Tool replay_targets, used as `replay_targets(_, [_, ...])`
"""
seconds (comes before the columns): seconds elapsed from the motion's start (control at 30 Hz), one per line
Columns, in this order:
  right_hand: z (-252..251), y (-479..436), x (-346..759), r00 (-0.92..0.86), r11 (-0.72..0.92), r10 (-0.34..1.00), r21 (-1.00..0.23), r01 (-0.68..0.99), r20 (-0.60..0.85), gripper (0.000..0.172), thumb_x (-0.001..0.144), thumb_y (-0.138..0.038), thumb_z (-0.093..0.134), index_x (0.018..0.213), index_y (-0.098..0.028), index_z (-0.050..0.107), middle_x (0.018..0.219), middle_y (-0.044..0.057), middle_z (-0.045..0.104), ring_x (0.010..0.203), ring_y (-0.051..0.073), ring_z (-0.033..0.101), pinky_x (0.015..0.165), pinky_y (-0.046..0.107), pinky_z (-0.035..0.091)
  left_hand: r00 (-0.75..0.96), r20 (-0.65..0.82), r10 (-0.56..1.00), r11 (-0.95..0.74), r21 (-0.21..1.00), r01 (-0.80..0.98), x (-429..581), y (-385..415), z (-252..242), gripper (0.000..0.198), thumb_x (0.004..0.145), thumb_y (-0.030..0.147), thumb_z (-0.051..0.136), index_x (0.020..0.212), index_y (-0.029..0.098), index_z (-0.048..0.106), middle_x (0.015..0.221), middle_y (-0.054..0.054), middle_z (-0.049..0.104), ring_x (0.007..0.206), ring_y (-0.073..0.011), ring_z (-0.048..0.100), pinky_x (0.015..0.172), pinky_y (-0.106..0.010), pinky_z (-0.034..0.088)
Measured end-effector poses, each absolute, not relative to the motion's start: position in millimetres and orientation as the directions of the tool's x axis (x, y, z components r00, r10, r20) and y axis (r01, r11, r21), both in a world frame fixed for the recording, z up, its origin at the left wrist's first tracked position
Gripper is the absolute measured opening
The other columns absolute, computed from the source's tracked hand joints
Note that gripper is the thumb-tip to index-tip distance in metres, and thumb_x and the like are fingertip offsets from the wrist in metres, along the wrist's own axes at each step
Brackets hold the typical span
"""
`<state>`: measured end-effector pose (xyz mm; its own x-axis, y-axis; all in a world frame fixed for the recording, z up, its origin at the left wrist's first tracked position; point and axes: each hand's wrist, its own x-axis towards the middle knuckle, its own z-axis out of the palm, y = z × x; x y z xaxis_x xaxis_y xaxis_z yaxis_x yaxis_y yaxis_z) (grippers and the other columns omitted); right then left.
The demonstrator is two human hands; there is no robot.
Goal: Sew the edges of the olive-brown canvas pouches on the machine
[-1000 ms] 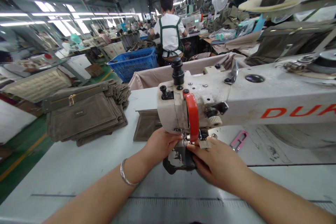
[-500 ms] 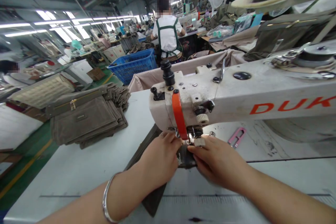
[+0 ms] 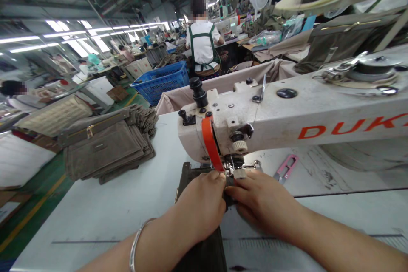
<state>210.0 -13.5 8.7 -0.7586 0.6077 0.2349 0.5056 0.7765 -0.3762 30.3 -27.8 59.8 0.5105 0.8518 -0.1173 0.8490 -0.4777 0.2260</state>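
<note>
A dark olive fabric piece (image 3: 204, 253) with a metal zip along its left edge lies under the head of a white sewing machine (image 3: 331, 114). My left hand (image 3: 200, 206) is closed on the fabric just left of the needle area, fingertips below the orange guard (image 3: 211, 144). From the right, my right hand (image 3: 267, 197) pinches the fabric's edge close to the presser foot. The needle and the fabric right at it are mostly hidden by my fingers and the machine parts. Pink-handled thread snips (image 3: 288, 165) lie on the machine bed beyond my right hand.
A stack of olive fabric panels with zips (image 3: 105, 148) sits on the white table (image 3: 105, 208) at left. Behind are a blue crate (image 3: 162, 80) and a seated person in a green apron (image 3: 202, 44). A bag-like olive piece (image 3: 344, 40) lies behind the machine.
The fabric has turned under the machine: its near end has swung right and now points toward me. Both hands stay at the needle, my left hand having shifted slightly right.
</note>
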Motion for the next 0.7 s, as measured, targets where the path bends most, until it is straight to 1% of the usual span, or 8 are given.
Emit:
replay_targets(0.13, [7.5, -12.9, 209.6, -0.750, 0.771, 0.619, -0.362, 0.524, 0.233, 0.020, 0.083, -0.012, 0.052, 0.098, -0.019, 0.064, 0.100, 0.008, 0.064, 0.104, 0.026, 0.056, 0.092, 0.044, 0.044, 0.490, -0.121, 0.863, -0.466, 0.180, 0.866, 36.8, -31.1, 55.8, 0.025, 0.075, 0.004, 0.049, 0.096, 0.012, 0.061, 0.098, -0.013, 0.065, 0.093, -0.0275, 0.063, 0.087, -0.043, 0.053])
replay_targets(0.27, [7.2, -12.0, 210.1, -0.727, 0.744, 0.656, -0.336, 0.578, 0.201, 0.031, 0.083, -0.015, 0.054, 0.113, -0.020, 0.062, 0.097, 0.008, 0.064, 0.096, 0.028, 0.058, 0.084, 0.045, 0.047, 0.463, -0.019, 0.886, -0.434, 0.315, 0.844, 18.1, -39.4, 56.9, 0.020, 0.091, 0.023, 0.051, 0.109, 0.018, 0.059, 0.111, -0.010, 0.061, 0.106, -0.0265, 0.057, 0.095, -0.045, 0.048])
replay_targets(0.33, [7.4, -12.0, 210.9, -0.729, 0.740, 0.661, -0.316, 0.594, 0.178, 0.038, 0.084, -0.015, 0.053, 0.120, -0.022, 0.060, 0.095, 0.007, 0.064, 0.091, 0.029, 0.058, 0.080, 0.046, 0.048, 0.331, 0.073, 0.941, -0.336, 0.329, 0.882, -3.4, -47.6, 53.3, 0.029, 0.094, 0.031, 0.050, 0.120, 0.021, 0.053, 0.118, -0.010, 0.057, 0.115, -0.0281, 0.051, 0.099, -0.048, 0.044])
replay_targets(0.4, [7.2, -12.3, 211.5, -0.736, 0.744, 0.656, -0.307, 0.594, 0.167, 0.040, 0.084, -0.015, 0.053, 0.123, -0.023, 0.059, 0.095, 0.007, 0.063, 0.090, 0.029, 0.057, 0.080, 0.047, 0.048, 0.107, 0.162, 0.981, -0.153, 0.299, 0.942, -27.1, -57.1, 45.6, 0.038, 0.090, 0.038, 0.055, 0.122, 0.018, 0.051, 0.120, -0.013, 0.055, 0.119, -0.0326, 0.047, 0.100, -0.056, 0.040])
replay_targets(0.5, [5.1, -13.4, 211.6, -0.745, 0.759, 0.639, -0.315, 0.570, 0.192, 0.042, 0.083, -0.012, 0.053, 0.123, -0.022, 0.058, 0.105, 0.009, 0.062, 0.098, 0.029, 0.056, 0.085, 0.047, 0.048, -0.097, 0.078, 0.992, 0.063, 0.359, 0.931, -50.2, -68.2, 33.4, 0.033, 0.079, 0.044, 0.066, 0.096, 0.017, 0.056, 0.101, -0.011, 0.059, 0.100, -0.0335, 0.056, 0.088, -0.055, 0.046])
replay_targets(0.6, [1.9, -14.7, 210.5, -0.754, 0.784, 0.611, -0.317, 0.534, 0.242, 0.045, 0.082, -0.008, 0.053, 0.125, -0.020, 0.057, 0.114, 0.011, 0.060, 0.110, 0.028, 0.053, 0.091, 0.046, 0.047, -0.168, -0.123, 0.978, 0.206, 0.682, 0.702, -50.6, -70.3, 30.0, 0.026, 0.078, 0.039, 0.066, 0.086, 0.019, 0.051, 0.085, -0.005, 0.063, 0.084, -0.0269, 0.063, 0.076, -0.044, 0.051])
replay_targets(0.67, [0.7, -15.0, 208.9, -0.742, 0.794, 0.602, -0.319, 0.518, 0.295, 0.041, 0.084, -0.007, 0.051, 0.123, -0.018, 0.057, 0.116, 0.012, 0.059, 0.114, 0.027, 0.052, 0.093, 0.044, 0.047, -0.122, -0.264, 0.957, 0.291, 0.889, 0.355, -44.4, -68.7, 30.7, 0.027, 0.080, 0.039, 0.063, 0.095, 0.020, 0.051, 0.083, -0.003, 0.067, 0.079, -0.0237, 0.067, 0.072, -0.038, 0.053])
replay_targets(0.7, [0.4, -14.8, 207.8, -0.727, 0.794, 0.604, -0.319, 0.517, 0.327, 0.037, 0.086, -0.007, 0.050, 0.121, -0.017, 0.058, 0.117, 0.012, 0.060, 0.114, 0.026, 0.052, 0.093, 0.043, 0.047, -0.076, -0.326, 0.942, 0.335, 0.923, 0.188, -41.4, -68.3, 30.4, 0.028, 0.082, 0.040, 0.060, 0.100, 0.019, 0.052, 0.082, -0.003, 0.069, 0.076, -0.0230, 0.069, 0.070, -0.036, 0.054])
